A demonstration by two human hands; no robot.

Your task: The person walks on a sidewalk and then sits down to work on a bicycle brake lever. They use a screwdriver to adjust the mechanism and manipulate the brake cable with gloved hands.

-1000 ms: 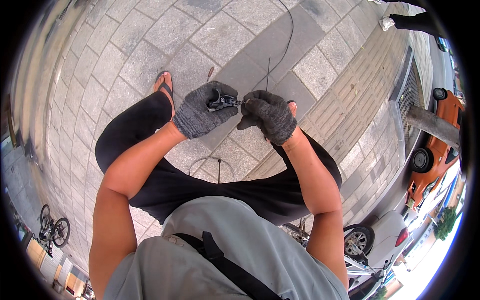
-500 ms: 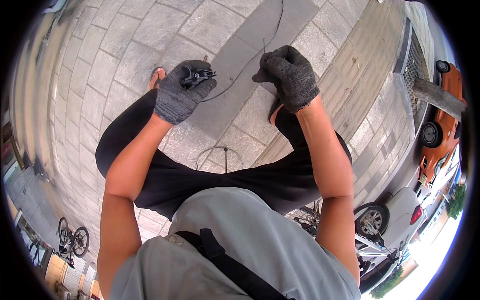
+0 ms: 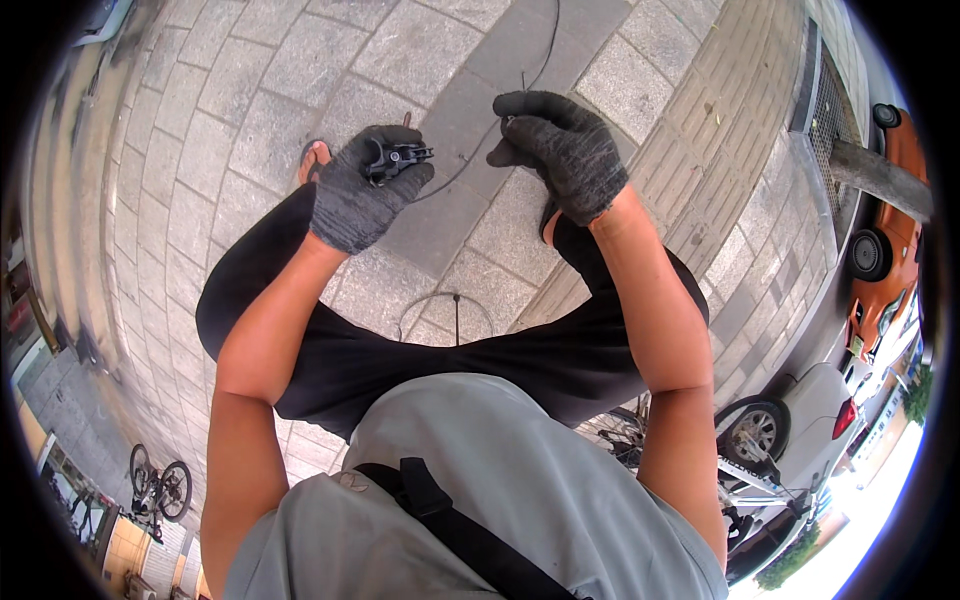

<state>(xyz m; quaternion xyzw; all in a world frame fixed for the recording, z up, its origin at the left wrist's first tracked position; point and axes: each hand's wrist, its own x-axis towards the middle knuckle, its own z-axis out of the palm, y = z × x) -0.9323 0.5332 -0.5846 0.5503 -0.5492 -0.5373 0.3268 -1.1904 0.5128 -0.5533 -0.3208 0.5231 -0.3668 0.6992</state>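
My left hand (image 3: 365, 190), in a dark grey knitted glove, is closed around a small black mechanical part with a forked end (image 3: 398, 158); it looks like a bicycle brake part. A short brownish tip shows just above those fingers. Opposite it, my right hand (image 3: 562, 155), gloved alike, has its fingers curled toward the thumb around something small and dark that I cannot make out. A thin black cable (image 3: 555, 40) curves down from the far edge, passes behind my right fingertips and reaches toward my left hand. A short dark spike stands beside the right index finger.
Grey paving (image 3: 410, 50) lies beneath my hands, between my knees. Behind me on the right are a white bicycle (image 3: 745, 485) and a silver car (image 3: 805, 430). An orange car (image 3: 880, 270) stands past a tree trunk (image 3: 880, 180). Another bicycle (image 3: 160, 485) is at the lower left.
My right hand has moved slightly left, nearer to my left hand. The left hand still holds the black part, turned a little. The whole view has shifted slightly.
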